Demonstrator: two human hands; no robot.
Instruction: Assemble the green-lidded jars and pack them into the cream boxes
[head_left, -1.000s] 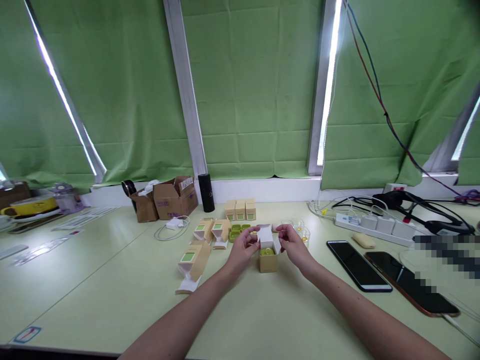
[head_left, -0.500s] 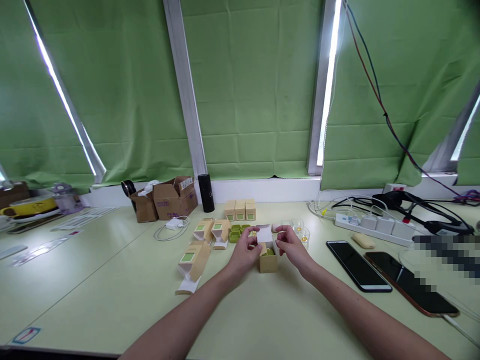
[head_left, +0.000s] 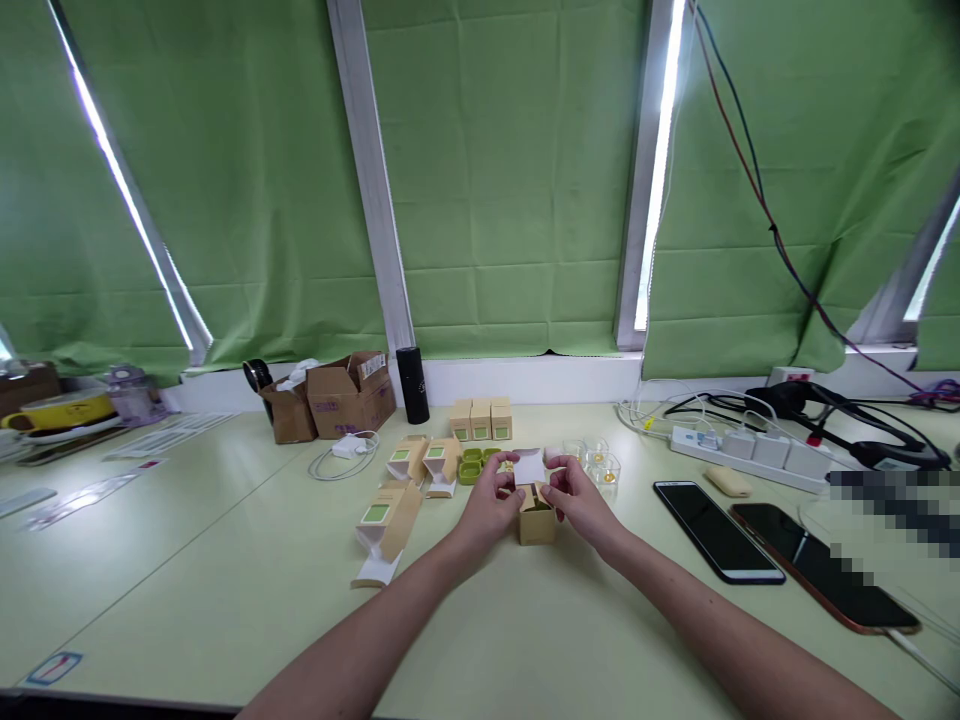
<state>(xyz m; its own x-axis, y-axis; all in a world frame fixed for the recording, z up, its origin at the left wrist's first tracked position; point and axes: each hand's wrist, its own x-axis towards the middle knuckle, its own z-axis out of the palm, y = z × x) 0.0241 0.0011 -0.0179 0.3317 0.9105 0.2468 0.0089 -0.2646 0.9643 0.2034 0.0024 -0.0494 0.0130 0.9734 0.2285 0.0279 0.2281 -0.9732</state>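
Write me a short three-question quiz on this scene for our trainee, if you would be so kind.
1. True or false: the open box between the left hand and the right hand has its lid raised.

2. Which of these stands just to the right of the larger cardboard box?
A) a phone
B) the black bottle
C) the power strip

3. How many small closed boxes sit side by side in the row beyond the hands?

Key: 1. True. 2. B. 3. Three.
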